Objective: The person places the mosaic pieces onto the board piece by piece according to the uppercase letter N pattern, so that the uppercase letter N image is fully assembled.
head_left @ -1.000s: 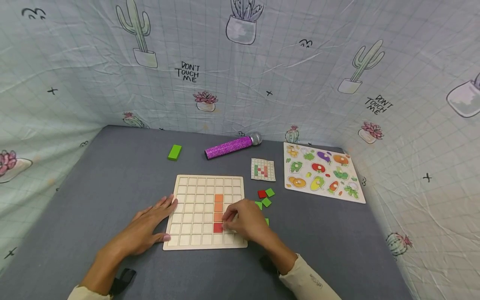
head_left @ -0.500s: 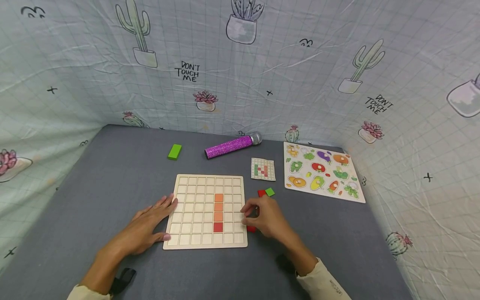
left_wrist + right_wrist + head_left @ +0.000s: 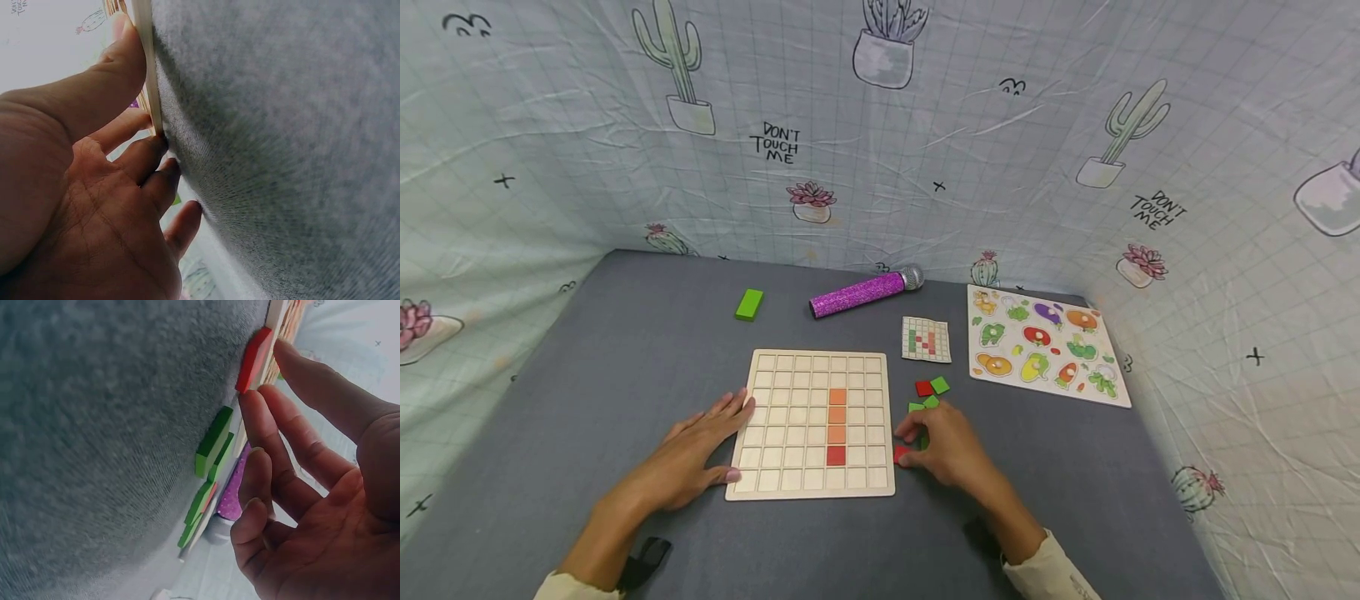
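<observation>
A wooden grid board [image 3: 790, 425] lies on the grey table with three orange tiles [image 3: 837, 415] and a red tile [image 3: 836, 455] in one column. My left hand [image 3: 700, 454] rests flat against its left edge, thumb and fingertips touching it; the left wrist view shows the fingers [image 3: 140, 159] straight beside the board's edge. To the board's right, my right hand [image 3: 951, 446] has thumb and fingertips curled round a loose red tile [image 3: 255, 359] lying by the edge. Several green tiles [image 3: 212, 444] lie beyond it, partly hidden by the hand in the head view.
Farther back are a small pattern card [image 3: 927, 339], a purple glitter microphone [image 3: 861, 295] and a green block [image 3: 749, 305]. A vegetable puzzle board [image 3: 1048, 346] lies at the right. Another red tile [image 3: 924, 388] sits beside a green one. Printed cloth [image 3: 880, 217] hangs behind the table.
My right hand has moved right, from the red tile in the column to a loose red tile beside the board. My left hand has stayed in place.
</observation>
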Motion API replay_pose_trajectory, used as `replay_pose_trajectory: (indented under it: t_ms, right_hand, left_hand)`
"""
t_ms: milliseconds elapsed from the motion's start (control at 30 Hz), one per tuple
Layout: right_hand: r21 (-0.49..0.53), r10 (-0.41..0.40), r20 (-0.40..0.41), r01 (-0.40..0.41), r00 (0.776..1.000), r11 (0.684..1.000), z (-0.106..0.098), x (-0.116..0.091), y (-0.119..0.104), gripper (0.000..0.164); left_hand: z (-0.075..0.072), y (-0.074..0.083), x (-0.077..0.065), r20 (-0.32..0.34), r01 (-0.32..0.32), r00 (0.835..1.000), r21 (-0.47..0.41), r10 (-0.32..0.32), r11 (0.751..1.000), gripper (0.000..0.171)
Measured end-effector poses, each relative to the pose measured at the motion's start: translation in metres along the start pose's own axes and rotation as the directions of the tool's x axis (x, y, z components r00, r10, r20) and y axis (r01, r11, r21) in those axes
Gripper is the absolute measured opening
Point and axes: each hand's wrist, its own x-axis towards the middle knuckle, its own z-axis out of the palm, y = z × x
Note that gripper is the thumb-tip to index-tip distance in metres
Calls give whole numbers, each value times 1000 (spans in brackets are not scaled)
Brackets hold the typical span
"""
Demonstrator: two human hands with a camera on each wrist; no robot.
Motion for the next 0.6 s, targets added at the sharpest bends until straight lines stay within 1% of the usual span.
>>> replay_pose_trajectory:
  t_ms: [233,400,600]
  right_hand:
    - [-26,11,-13,-11,1000,1000,6,-2,-2,27]
    - [-40,-8,-32,7,999,999,8,-2,-3,27]
    - [-33,-20,-41,19,999,999,7,-2,-4,30]
  left_hand:
    - [-1,0,-1,-7,-11,1000,-10,11,1000,97]
    - [-1,-1,-1,-5,-12,1000,-7,12,1000,97]
    - [-1,-2,-1,-8,-16,1000,-14,16,1000,96]
